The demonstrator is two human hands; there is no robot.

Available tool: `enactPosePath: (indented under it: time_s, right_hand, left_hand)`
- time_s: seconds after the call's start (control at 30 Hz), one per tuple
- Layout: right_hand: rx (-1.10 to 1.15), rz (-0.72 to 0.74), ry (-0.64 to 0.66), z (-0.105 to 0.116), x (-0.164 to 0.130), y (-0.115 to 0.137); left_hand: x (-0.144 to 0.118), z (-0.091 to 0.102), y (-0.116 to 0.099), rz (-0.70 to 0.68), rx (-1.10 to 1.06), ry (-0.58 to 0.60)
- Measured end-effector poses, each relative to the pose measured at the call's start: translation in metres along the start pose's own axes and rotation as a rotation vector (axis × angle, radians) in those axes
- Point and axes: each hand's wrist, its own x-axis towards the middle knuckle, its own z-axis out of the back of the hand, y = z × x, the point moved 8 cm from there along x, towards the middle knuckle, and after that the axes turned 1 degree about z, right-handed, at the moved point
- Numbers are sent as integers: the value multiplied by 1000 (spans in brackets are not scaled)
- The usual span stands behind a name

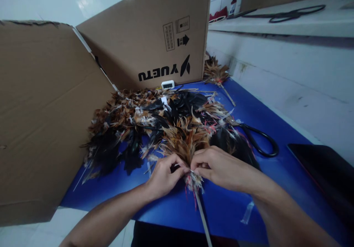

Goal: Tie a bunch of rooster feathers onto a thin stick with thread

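While a heap of loose feathers (143, 125) lies just beyond the fingers, the left hand (164, 177) and right hand (218, 165) pinch closed on a half-built feather bundle (184, 141) at its stick (201, 210); scissors (260, 140) wait right of them. Most feathers remain unbound.

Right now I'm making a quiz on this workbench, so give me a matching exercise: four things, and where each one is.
Things:
1. scissors
2. feather bundle
3. feather pile
4. white device

Places:
A. at the foot of the printed box
B. between both hands
C. right of the feathers, on the blue mat
D. spread out behind the hands

Pairs: 1-C, 2-B, 3-D, 4-A
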Motion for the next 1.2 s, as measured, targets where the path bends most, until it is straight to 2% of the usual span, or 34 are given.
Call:
enactPosePath:
  time_s: [0.2, 0.3, 0.4, 0.5, 0.63, 0.73, 0.93, 1.07, 1.2]
  right_hand:
    - [17, 30, 60, -8, -1, 1]
    - [13, 36, 46, -7, 0, 0]
    - [26, 33, -32, -2, 3, -1]
    - [59, -15, -93, 0, 8, -7]
    - [90, -25, -88, -4, 12, -11]
    - [97, -23, -86, -5, 12, -13]
    - [129, -38, -87, -5, 14, -19]
    - [159, -48, -93, -6, 16, -22]
    - [202, -21, -97, -5, 15, -20]
  left_hand:
    - [0, -7, 16, 128, -259, 34]
    - [1, -6, 14, 99, -221, 20]
    - [0, 0, 1, -15, -53, -19]
    - [-3, 3, -16, -192, 106, -40]
    - [-10, 1, -32, -429, 272, -105]
    - [-13, -2, -37, -552, 362, -161]
    - [-18, -6, -33, -652, 439, -216]
    - [-21, -9, -30, -707, 448, -173]
    - [-23, -10, -35, -796, 481, -132]
